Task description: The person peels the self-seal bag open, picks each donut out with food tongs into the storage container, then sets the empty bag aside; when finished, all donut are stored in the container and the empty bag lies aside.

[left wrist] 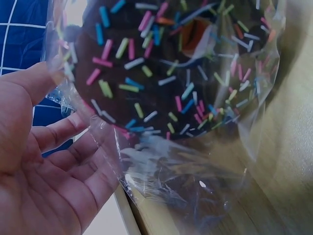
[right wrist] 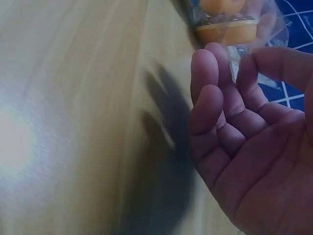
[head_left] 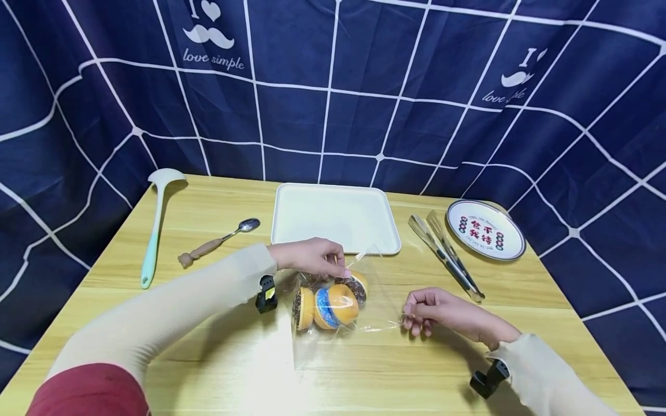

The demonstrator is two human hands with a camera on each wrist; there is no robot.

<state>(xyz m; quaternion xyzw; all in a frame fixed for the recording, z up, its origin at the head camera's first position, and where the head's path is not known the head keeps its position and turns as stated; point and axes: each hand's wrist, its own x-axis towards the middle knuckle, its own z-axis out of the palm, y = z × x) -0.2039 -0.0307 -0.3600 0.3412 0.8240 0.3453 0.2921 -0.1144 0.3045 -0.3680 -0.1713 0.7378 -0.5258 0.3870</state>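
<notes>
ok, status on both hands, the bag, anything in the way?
Left hand and right hand both pinching clear bag. Doughnuts inside. White tray just beyond; nothing visibly blocking.

Doughnuts (head_left: 340, 305) orange-tan, one banded blue, another topped dark brown with pink, blue, lime and white sprinkles. Bag (head_left: 380, 315) clear. Cloth (head_left: 291, 115) navy, white grid, white moustache prints and lettering. Table (head_left: 395, 381) pale yellow, wood grain. Tray (head_left: 333, 214) white. Plate (head_left: 485, 231) white, dark rim, red characters mid-face. Ladle (head_left: 156, 225) white running to mint. Spoon (head_left: 221, 240) silver, handle brown. Sleeves (head_left: 192, 297) cream, left maroon higher up.
</notes>
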